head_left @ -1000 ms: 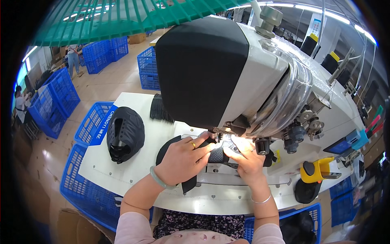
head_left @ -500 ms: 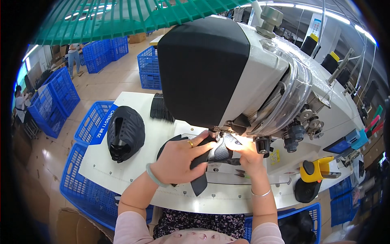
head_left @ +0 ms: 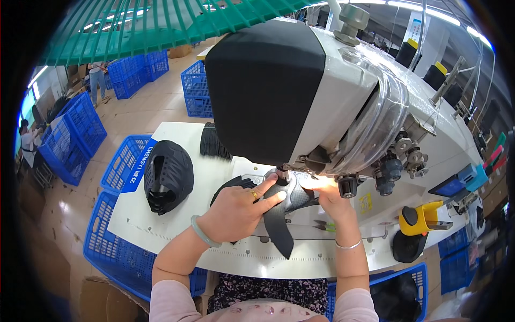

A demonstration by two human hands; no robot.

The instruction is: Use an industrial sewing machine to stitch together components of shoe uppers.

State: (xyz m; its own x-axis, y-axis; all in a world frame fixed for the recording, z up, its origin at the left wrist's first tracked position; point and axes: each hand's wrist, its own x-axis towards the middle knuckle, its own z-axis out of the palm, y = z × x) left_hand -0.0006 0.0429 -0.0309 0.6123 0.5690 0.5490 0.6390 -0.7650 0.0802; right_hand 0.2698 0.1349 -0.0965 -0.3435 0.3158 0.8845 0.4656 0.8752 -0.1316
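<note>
A black, curved leather piece (head_left: pixel 279 225) lies flat on the white counter (head_left: pixel 177 236), its far end under the sewing machine (head_left: pixel 322 102) needle. The left hand (head_left: pixel 236 214) presses it down, fingers (head_left: pixel 271 198) extended together. The right hand (head_left: pixel 332 201) rests beside it, its fingers glare-washed, state unclear. A stacked black bundle (head_left: pixel 167 176) sits left; blue crates (head_left: pixel 123 161) stand beyond.

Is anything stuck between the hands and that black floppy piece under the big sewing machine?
No. The left hand presses right on the black floppy piece, and the right hand touches its far side by the needle; nothing visible sits between.
</note>
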